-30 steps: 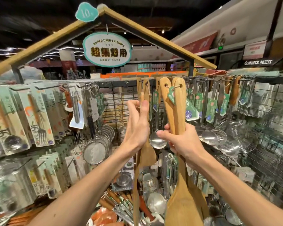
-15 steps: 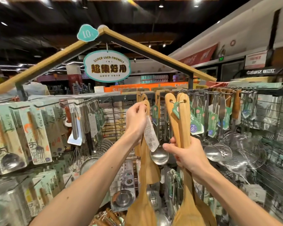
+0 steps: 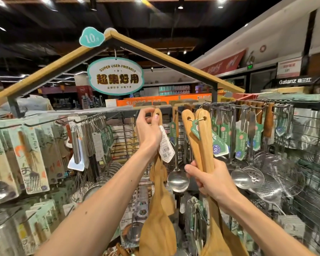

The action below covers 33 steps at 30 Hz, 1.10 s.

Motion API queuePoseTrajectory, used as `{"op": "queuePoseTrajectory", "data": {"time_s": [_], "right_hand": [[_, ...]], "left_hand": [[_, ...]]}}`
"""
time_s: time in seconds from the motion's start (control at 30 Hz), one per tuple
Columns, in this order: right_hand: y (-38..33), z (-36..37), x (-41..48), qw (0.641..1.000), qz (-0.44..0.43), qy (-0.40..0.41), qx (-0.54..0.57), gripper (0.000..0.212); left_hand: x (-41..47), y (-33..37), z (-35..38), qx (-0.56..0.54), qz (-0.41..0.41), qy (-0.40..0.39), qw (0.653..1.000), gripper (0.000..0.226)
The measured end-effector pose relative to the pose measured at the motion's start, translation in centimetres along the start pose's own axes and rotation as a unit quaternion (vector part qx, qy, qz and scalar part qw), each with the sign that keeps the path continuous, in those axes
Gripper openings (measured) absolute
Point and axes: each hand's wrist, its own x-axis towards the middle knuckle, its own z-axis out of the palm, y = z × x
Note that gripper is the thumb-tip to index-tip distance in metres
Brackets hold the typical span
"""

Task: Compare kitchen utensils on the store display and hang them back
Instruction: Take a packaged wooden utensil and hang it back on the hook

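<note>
My left hand [image 3: 148, 132] is raised to the top rail of the display rack [image 3: 118, 112] and pinches the holed top end of a wooden spatula [image 3: 158, 215]. That spatula hangs down past my wrist, with a white barcode tag [image 3: 166, 146] beside it. My right hand [image 3: 209, 179] grips the handles of two wooden spatulas [image 3: 204, 137] held upright together, just right of centre. Green price tags [image 3: 217, 145] dangle from their holed tops. Their broad blades reach down past my right forearm.
Steel ladles [image 3: 177, 179], skimmers [image 3: 255, 179] and strainers [image 3: 284, 174] hang on hooks to the right. Packaged forks and spoons [image 3: 29, 154] and whisks hang to the left. A wire grid [image 3: 314, 156] backs the rack, and a wooden roof frame with a sign [image 3: 115, 76] stands above.
My left hand has risen with its spatula up to the top rail. The view has tilted upward. My right hand keeps its hold on the pair of spatulas.
</note>
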Motion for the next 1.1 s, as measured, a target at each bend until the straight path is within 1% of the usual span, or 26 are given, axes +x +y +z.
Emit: {"op": "queuePoseTrajectory", "data": {"time_s": [0.1,0.27,0.33,0.47,0.57,0.63,0.73,0.8,0.87,0.9,0.97,1.1], "right_hand": [[-0.3,0.1,0.0,1.000,0.006,-0.012,0.016,0.015],[-0.3,-0.2,0.0,1.000,0.008,-0.025,0.007,0.025],[-0.4,-0.1,-0.2,0.999,0.013,-0.029,0.005,0.031],[-0.4,0.0,-0.7,0.999,0.021,-0.044,0.017,0.038],[-0.5,0.2,-1.3,0.998,0.017,-0.057,0.019,0.039],[-0.7,0.3,-1.8,0.997,0.013,-0.066,0.026,0.036],[-1.2,0.8,-2.5,0.996,0.007,-0.076,0.040,0.027],[-1.4,1.3,-3.1,0.995,0.004,-0.088,0.047,0.026],[-1.6,2.0,-3.7,0.994,0.003,-0.100,0.054,0.026],[-1.6,2.3,-3.9,0.993,0.002,-0.104,0.059,0.026],[-1.7,2.9,-4.5,0.991,-0.002,-0.113,0.073,0.027],[-1.5,3.6,-5.8,0.985,0.004,-0.131,0.115,0.029]], "left_hand": [[0.4,-0.9,0.5,0.001,-0.024,0.000,1.000,0.024],[0.3,-1.4,0.8,0.057,0.035,0.004,0.998,0.018],[0.3,-1.3,0.5,0.073,0.038,-0.002,0.997,0.020],[-0.2,-0.7,-0.5,0.111,0.017,-0.032,0.993,0.031],[-1.8,0.1,-1.9,0.151,-0.002,-0.062,0.987,0.031],[-3.7,0.6,-3.1,0.171,0.013,-0.083,0.982,0.031],[-7.9,2.0,-4.9,0.136,0.042,-0.140,0.980,0.012],[-10.7,2.9,-5.8,0.086,0.027,-0.188,0.978,0.015],[-12.5,3.5,-6.3,0.024,-0.024,-0.225,0.974,0.022],[-12.9,3.7,-6.4,-0.005,-0.052,-0.232,0.971,0.026],[-13.1,3.7,-6.8,-0.021,-0.070,-0.223,0.972,0.030],[-13.0,3.2,-7.8,-0.038,-0.096,-0.206,0.973,0.026]]}}
